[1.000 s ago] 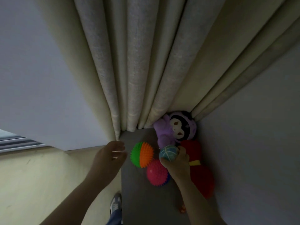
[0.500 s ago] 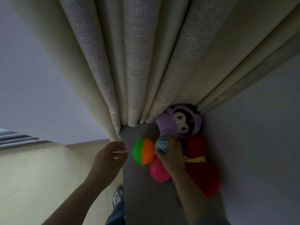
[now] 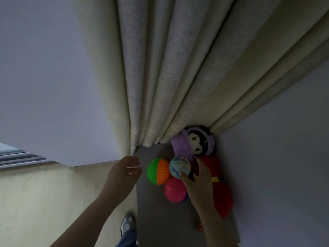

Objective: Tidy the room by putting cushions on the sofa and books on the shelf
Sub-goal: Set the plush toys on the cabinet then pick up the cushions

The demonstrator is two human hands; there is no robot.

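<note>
**Blue ball in your R hand, now up by the green-orange one**

Nearest you, your shoe (image 3: 127, 223) sits at the edge of the grey mat (image 3: 160, 220). An orange bit by your R forearm is too blurred to ID. L hand (image 3: 127, 172) hovers as before, fingers loosely curled, holding nothing. R hand (image 3: 197, 177) grips the small blue ball (image 3: 179, 167). Since 1 s ago it's gone from over the pink spiky ball (image 3: 175, 191) to just beside the green-orange spiky ball (image 3: 158, 171). The red soft thing (image 3: 224, 198), poss. a cushion, lies on the mat by the R wall, partly under your arm. Behind it, the purple plush (image 3: 194, 145) meets the curtain (image 3: 178, 77).
</note>
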